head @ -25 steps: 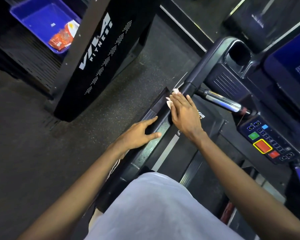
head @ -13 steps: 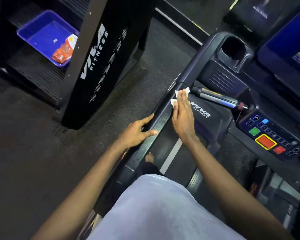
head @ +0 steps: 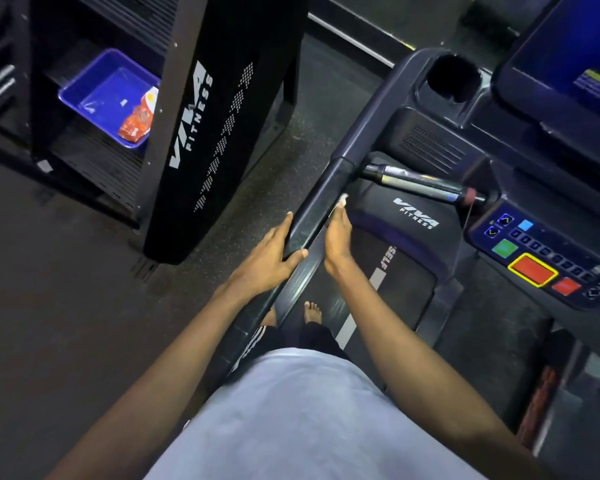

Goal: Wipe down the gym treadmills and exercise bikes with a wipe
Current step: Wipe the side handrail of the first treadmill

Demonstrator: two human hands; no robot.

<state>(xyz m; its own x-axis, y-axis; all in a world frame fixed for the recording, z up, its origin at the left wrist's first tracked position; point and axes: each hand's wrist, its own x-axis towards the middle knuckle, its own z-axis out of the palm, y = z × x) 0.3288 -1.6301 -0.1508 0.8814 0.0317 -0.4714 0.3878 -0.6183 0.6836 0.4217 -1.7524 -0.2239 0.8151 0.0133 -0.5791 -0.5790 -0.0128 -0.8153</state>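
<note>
Dark gym floor [head: 66,271] surrounds a treadmill handrail [head: 314,213]. The left hand [head: 271,254] rests flat along the rail's outer side, thumb across the top. The right hand [head: 336,237], fingers straight, presses a white wipe [head: 342,199] against its inner side.

Treadmill handrail [head: 312,216] showed smooth, glossy black plastic. Beside it, the sensor bar [head: 416,183] was polished metal; floor [head: 66,271] left of it looked matt, speckled rubber.

- The dark speckled floor [head: 49,289] is stood on by a black treadmill [head: 378,216] and a tall black post [head: 215,133].
- A blue tray [head: 97,91] is set on a black shelf [head: 94,157].
- An orange packet [head: 137,121] is laid inside it.
</note>
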